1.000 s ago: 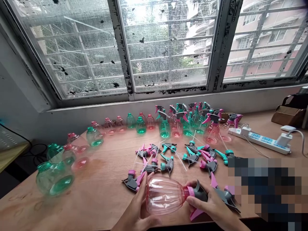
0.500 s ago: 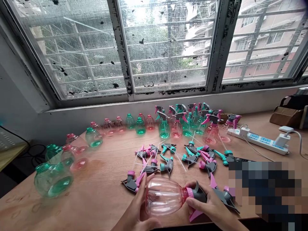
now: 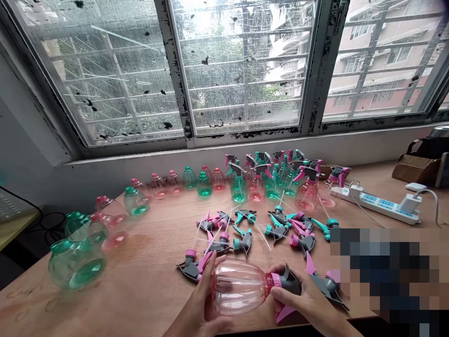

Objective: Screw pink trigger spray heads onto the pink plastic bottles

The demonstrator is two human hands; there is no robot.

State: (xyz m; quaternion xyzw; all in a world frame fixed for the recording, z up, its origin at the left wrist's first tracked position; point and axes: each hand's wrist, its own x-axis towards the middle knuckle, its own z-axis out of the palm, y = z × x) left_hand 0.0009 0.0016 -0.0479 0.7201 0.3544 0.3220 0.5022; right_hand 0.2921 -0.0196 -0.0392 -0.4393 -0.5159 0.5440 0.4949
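A clear pink spray bottle (image 3: 240,286) lies sideways between my hands above the table's front edge, its base to the left. My left hand (image 3: 201,299) is curved around the base end, fingers behind and thumb below. At the neck, my right hand (image 3: 301,295) grips the grey and pink trigger sprayer head (image 3: 288,280), which sits on the bottle's mouth. Its pink trigger points down toward me. Loose trigger sprayers (image 3: 242,241) with pink or teal collars and thin tubes lie just beyond. One sprayer (image 3: 191,267) rests close to my left fingers.
Open pink and green bottles (image 3: 77,267) line the left side and back of the wooden table (image 3: 140,281). Bottles with sprayers fitted (image 3: 257,187) stand at the back right. A white power strip (image 3: 375,205) with cables lies right, near a brown bag (image 3: 417,164). A blurred patch covers the lower right.
Almost nothing differs. Both hands keep their hold on the bottle and sprayer head, and the view has shifted very slightly.
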